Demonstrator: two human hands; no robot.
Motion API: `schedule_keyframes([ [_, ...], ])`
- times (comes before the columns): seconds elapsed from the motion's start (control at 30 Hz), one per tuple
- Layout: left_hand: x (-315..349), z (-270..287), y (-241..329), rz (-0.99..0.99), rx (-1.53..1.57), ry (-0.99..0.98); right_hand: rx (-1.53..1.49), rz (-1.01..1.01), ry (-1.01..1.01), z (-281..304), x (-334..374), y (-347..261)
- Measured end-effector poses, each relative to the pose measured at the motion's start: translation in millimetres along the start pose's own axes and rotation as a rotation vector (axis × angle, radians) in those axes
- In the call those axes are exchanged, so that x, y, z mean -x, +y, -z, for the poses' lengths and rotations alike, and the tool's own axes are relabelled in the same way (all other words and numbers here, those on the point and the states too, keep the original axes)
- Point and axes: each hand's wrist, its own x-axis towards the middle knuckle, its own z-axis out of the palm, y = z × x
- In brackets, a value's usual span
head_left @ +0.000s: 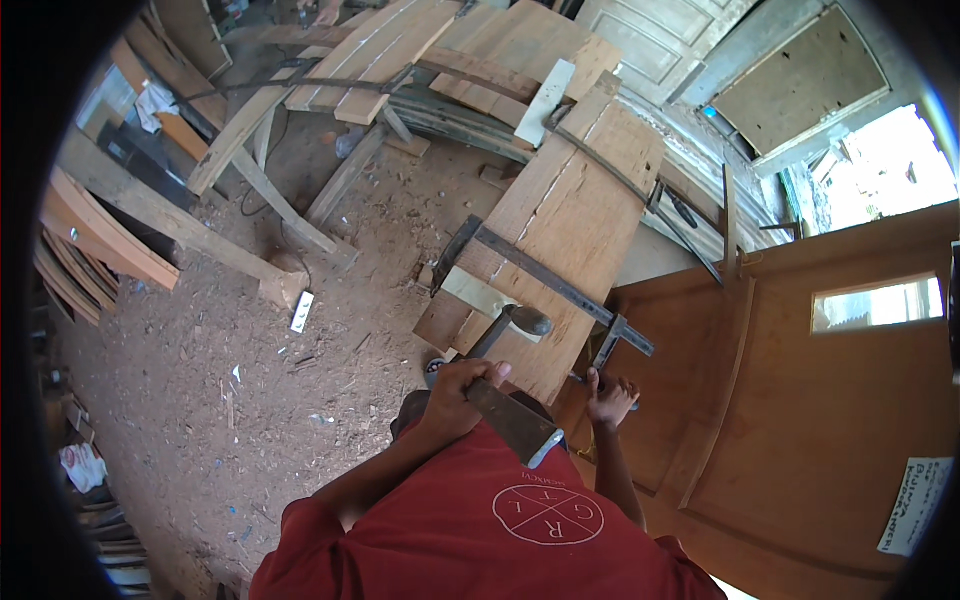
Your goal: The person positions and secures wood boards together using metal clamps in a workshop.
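Observation:
My left hand [457,398] is closed round a dark, tapering wooden block [515,424] with a pale end, held in front of my red shirt. My right hand [611,402] has its fingers curled on the screw handle of a metal bar clamp [545,272]. That clamp lies across a long glued wooden panel [575,205], its far-left jaw [456,250] at the panel's left edge. Beyond my left hand, a dark bar with a rounded end [530,320] rests over a pale wood strip [480,295]; whether it joins the block is hidden.
A second clamp [600,160] crosses the panel farther off. Another clamped panel [375,55] rests on a wooden stand [285,200] at the back left. A brown door [780,400] stands close on my right. A white power strip [301,312] lies on the chip-strewn floor.

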Motion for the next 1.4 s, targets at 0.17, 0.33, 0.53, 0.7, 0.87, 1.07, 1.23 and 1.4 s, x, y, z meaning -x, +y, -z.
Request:
schedule_keyframes([
  [0.17,-2.4,7.1,-3.6,-0.066,0.030,-0.096,-0.096,0.078,-0.065,10.7,-7.2,-7.6],
  [0.33,-3.9,5.8,-4.8,-0.128,0.030,-0.120,-0.107,0.038,-0.221,7.7,-12.8,-2.3],
  [0.53,-4.2,-0.9,-7.1,-0.083,0.032,-0.119,-0.102,-0.007,-0.163,2.6,-16.1,-9.5],
  [0.7,-11.7,-0.1,7.1,-0.004,0.114,-0.091,-0.098,-0.047,-0.250,11.6,-24.3,-10.3],
  [0.87,-17.8,4.5,15.0,0.037,0.100,-0.105,-0.053,-0.087,-0.241,16.9,-23.0,-15.5],
  [1.07,-26.4,7.5,47.6,-0.017,-0.011,-0.149,-0.114,-0.175,-0.242,11.7,-22.6,5.1],
  [1.23,-29.1,8.8,59.5,-0.103,-0.029,-0.240,-0.175,-0.191,-0.261,-13.2,-24.8,26.1],
  [1.4,-36.7,12.8,68.4,-0.120,-0.062,-0.211,-0.753,-0.088,-0.200,-65.1,-19.9,71.6],
])
